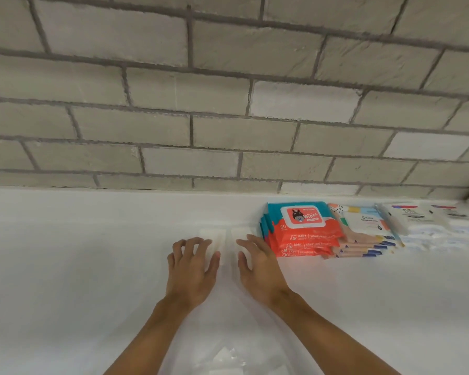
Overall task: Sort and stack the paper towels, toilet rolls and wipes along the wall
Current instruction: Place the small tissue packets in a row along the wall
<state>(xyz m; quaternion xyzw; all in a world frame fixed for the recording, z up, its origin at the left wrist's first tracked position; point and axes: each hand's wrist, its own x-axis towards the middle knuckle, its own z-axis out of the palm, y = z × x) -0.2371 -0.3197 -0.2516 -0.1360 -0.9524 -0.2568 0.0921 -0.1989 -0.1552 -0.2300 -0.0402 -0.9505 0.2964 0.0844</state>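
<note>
grey brick wall (228,104) backs the white counter (92,266). the orange wipes stack (303,234) lies at the wall's foot, with the beige wipes stack (363,231) touching its right. just left of the orange stack, the left hand (191,269) claws spread fingers over the left white pack (214,239), and the right hand (257,266) lies flatter on the right white pack (238,234). both packs are blurred, perhaps tissues.
</note>
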